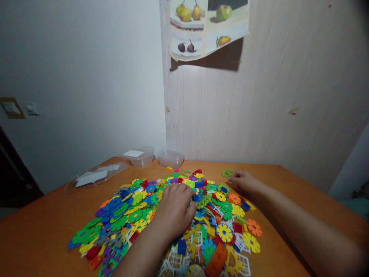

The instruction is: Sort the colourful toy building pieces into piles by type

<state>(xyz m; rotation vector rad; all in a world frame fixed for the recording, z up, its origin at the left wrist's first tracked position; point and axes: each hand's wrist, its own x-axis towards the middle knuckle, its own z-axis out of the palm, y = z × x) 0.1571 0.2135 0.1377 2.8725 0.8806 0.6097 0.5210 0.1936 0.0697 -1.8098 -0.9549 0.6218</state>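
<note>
A wide heap of colourful plastic building pieces [137, 216] covers the middle of the table. My left hand [176, 204] lies palm down on the heap, its fingers bent down among the pieces and their tips hidden. Toothed discs in yellow, green and blue surround it, along with small bricks. At the heap's far right side is my right hand [242, 180], fingers curled and closed at the edge of a light-green toothed piece [226, 173]. An orange brick [217, 258] and a yellow disc [224, 233] lie nearer to me.
Two clear plastic tubs [145, 158] [170, 158] stand at the table's back edge. Left of them lie clear lids [96, 177] with white labels. The wooden table [34, 227] meets a panelled wall, where a sheet of fruit paintings [209, 29] hangs.
</note>
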